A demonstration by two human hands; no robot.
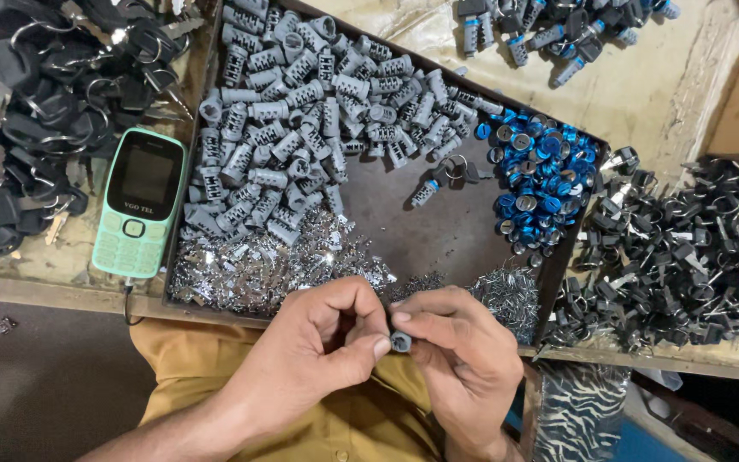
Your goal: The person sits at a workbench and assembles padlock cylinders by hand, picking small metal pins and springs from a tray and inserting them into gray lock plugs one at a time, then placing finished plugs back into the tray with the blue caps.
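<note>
We note a worn bench top (686,90) carrying a dark metal tray (438,231), a mint-green keypad phone (140,204) left of it, black-headed keys (27,103) far left — more key heaps (686,257) right.

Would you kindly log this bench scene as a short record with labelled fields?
Left hand: pinches a small grey lock cylinder at its fingertips.
Right hand: grips the same cylinder from the other side.
Tray: dark, holding a heap of grey cylinders, blue caps and shiny metal bits.
Left of tray: mint green phone, black keys.
Right of tray: black key heap.
</note>
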